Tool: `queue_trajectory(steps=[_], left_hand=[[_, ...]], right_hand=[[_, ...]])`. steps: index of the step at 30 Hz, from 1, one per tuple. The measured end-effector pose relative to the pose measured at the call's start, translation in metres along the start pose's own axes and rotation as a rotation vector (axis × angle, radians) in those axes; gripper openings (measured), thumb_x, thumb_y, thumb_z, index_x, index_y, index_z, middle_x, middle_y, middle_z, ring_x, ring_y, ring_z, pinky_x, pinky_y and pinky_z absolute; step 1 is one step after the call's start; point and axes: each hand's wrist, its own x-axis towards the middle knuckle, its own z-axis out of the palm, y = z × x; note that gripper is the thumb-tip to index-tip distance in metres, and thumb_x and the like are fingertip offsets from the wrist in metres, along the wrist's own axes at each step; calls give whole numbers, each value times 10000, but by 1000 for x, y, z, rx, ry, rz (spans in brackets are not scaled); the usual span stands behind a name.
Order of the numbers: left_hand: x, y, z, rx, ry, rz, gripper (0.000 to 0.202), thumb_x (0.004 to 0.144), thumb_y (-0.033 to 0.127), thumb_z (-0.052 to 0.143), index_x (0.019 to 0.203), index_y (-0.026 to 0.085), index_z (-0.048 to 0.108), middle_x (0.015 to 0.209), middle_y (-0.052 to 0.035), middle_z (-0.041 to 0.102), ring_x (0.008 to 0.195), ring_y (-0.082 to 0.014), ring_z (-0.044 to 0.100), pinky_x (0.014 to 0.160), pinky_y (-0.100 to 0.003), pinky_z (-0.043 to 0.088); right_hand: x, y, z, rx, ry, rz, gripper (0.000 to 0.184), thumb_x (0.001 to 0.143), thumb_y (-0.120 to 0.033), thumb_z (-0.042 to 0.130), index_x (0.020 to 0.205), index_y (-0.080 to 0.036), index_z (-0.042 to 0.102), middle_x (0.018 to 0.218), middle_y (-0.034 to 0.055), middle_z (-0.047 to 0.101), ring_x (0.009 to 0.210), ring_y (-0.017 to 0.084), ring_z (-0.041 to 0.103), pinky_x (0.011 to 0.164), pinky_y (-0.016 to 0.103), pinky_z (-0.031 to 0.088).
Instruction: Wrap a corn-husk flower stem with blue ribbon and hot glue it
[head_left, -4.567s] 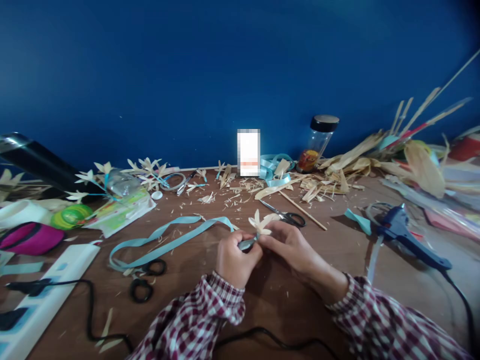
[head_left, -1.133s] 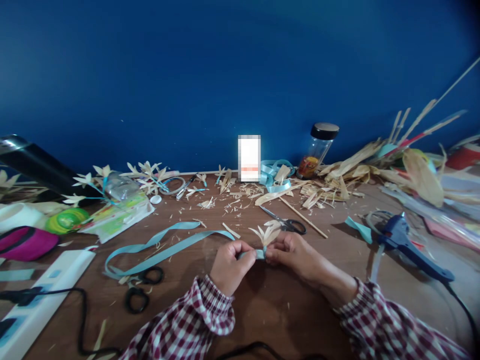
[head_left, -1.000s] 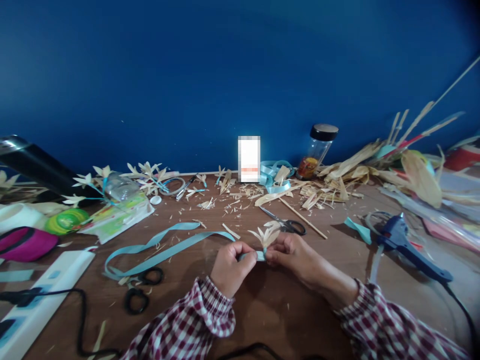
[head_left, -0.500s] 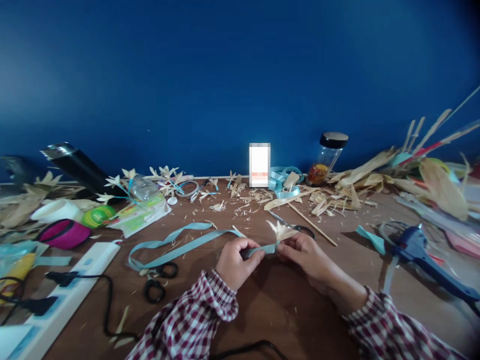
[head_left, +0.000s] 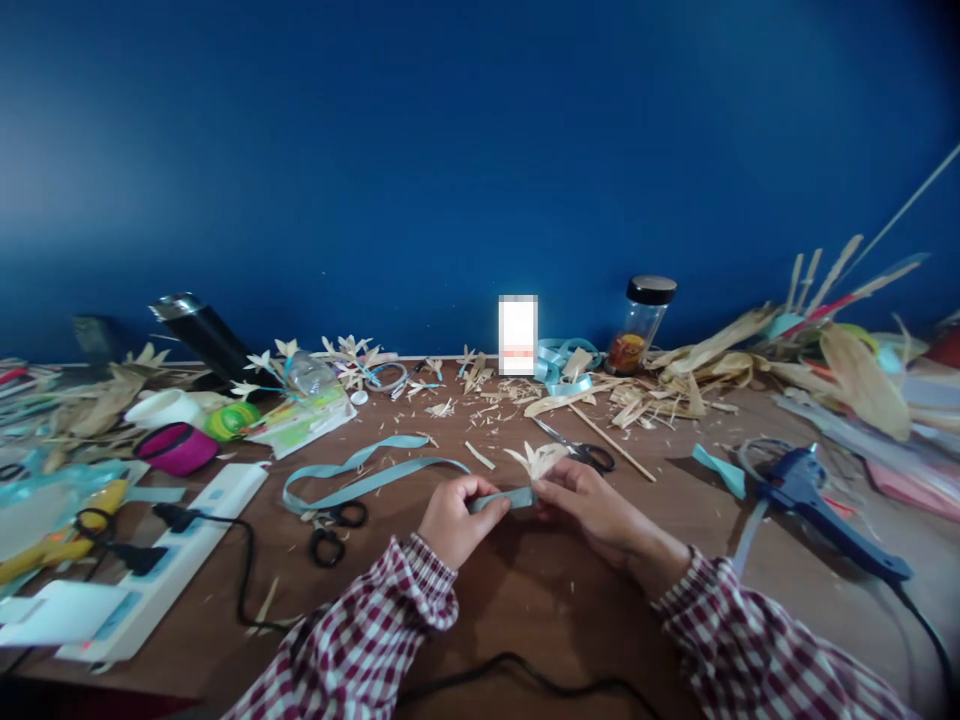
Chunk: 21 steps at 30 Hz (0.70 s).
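Observation:
My left hand (head_left: pixel 456 518) is closed, pinching a light blue ribbon (head_left: pixel 367 478) that trails off to the left over the brown table (head_left: pixel 555 610). My right hand (head_left: pixel 581 503) is closed on a small cream husk flower (head_left: pixel 536 460) whose petals stick up above the fingers. A short taut stretch of ribbon runs between the two hands and meets the base of the flower. Both sleeves are red and white check.
Black-handled scissors (head_left: pixel 328 530) lie left of my hands, another pair (head_left: pixel 581 452) just behind them. A blue glue gun (head_left: pixel 814 495) rests at the right, a white power strip (head_left: pixel 161 555) with plugs at the left. Husk scraps, finished flowers (head_left: pixel 337 355) and a jar (head_left: pixel 637 325) line the back.
The view has swung left, showing more of the table's left side. My hands have drawn slightly apart, so a short length of ribbon now shows between them.

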Motion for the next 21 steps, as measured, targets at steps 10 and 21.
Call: queue_trajectory(steps=[10, 21], left_hand=[[-16, 4, 1, 92, 41, -1, 249, 700, 383, 646, 620, 147, 651, 518, 27, 555, 515, -111, 451, 515, -230, 312], [-5, -21, -43, 329, 50, 55, 323, 773, 455, 559, 713, 174, 706, 689, -30, 699, 653, -179, 594, 626, -268, 394]], right_hand=[[6, 8, 7, -186, 59, -95, 201, 753, -325, 649, 696, -189, 513, 579, -34, 524, 512, 116, 477, 488, 244, 375], [8, 8, -3, -361, 63, -158, 140, 734, -261, 635, 725, -196, 512, 606, -33, 551, 543, 130, 520, 503, 244, 385]])
